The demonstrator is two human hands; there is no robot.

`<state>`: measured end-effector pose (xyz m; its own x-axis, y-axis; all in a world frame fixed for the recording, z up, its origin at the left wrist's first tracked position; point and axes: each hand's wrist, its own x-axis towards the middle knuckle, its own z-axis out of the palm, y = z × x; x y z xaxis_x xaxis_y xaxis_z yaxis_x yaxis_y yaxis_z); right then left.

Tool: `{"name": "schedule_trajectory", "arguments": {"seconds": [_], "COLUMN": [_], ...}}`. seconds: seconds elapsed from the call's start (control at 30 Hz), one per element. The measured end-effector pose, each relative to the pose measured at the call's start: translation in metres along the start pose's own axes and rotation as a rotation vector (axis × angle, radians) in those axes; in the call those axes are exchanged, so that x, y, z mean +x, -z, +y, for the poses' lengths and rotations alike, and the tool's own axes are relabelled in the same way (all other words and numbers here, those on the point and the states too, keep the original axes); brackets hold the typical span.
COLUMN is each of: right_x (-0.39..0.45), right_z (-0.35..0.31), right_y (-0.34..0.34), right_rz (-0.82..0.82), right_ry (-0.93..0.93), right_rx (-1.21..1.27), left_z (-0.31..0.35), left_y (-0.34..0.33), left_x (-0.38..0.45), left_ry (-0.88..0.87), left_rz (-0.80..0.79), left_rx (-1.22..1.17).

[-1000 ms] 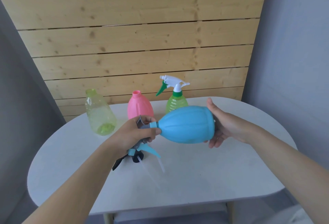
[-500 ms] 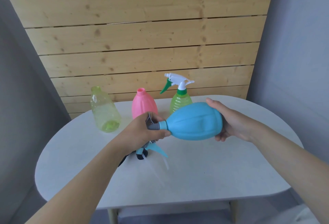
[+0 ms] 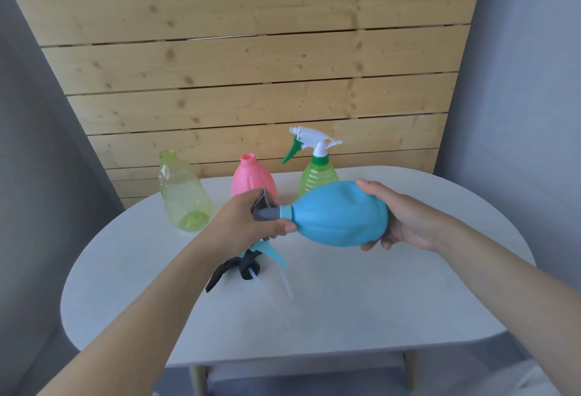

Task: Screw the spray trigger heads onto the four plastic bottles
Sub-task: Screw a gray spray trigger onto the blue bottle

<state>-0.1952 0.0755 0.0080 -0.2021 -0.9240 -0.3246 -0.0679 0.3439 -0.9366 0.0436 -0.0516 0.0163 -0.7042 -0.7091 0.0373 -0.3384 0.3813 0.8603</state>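
Tilting a little since a moment ago, the blue bottle (image 3: pixel 341 214) lies sideways between my hands above the worktop (image 3: pixel 361 307). Right hand (image 3: pixel 405 222) cups its base; left hand (image 3: pixel 248 222) grips the grey trigger head (image 3: pixel 266 211). I should keep the threads square while twisting.

A pale grey, matte, oval-topped bench (image 3: pixel 393 310) fills the middle of the view, carried on light wooden legs (image 3: pixel 197 378), two of them visible beneath the near edge. Behind it stands a wall panel of horizontal pine planks (image 3: pixel 251 65), knotted, with dark gaps between the boards. Plain grey-blue painted walls (image 3: pixel 531 81) flank the panel on both sides. Lighting is soft, even daylight; its source is out of view. The floor below shows dim grey.
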Motion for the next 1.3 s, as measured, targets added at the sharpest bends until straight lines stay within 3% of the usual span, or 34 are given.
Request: {"name": "schedule_trajectory", "arguments": {"seconds": [0.2, 0.43, 0.53, 0.67, 0.87, 1.17, 1.3], "right_x": [0.000, 0.001, 0.001, -0.003, -0.003, -0.003, -0.006], "right_z": [0.000, 0.001, 0.004, 0.005, 0.013, 0.019, 0.018], "right_y": [-0.005, -0.016, -0.024, -0.026, -0.029, -0.050, -0.064], "right_rz": [-0.021, 0.103, 0.134, 0.107, -0.086, -0.344, -0.241], "right_ry": [0.056, 0.090, 0.125, 0.130, 0.007, -0.050, 0.017], "right_rx": [0.155, 0.247, 0.297, 0.355, 0.548, 0.731, 0.596], "left_z": [-0.004, -0.009, -0.005, 0.005, 0.009, 0.020, 0.028], "left_y": [0.003, -0.013, -0.018, -0.020, -0.021, -0.031, -0.033], "left_x": [0.003, 0.012, 0.016, 0.018, 0.017, 0.015, 0.015], "left_ry": [0.063, 0.167, 0.180, 0.280, 0.164, 0.023, 0.076], "left_rz": [0.039, 0.388, 0.492, 0.553, 0.359, 0.212, 0.248], "left_rx": [-0.120, -0.160, -0.274, -0.606, -0.870, -0.929, -0.881]}}
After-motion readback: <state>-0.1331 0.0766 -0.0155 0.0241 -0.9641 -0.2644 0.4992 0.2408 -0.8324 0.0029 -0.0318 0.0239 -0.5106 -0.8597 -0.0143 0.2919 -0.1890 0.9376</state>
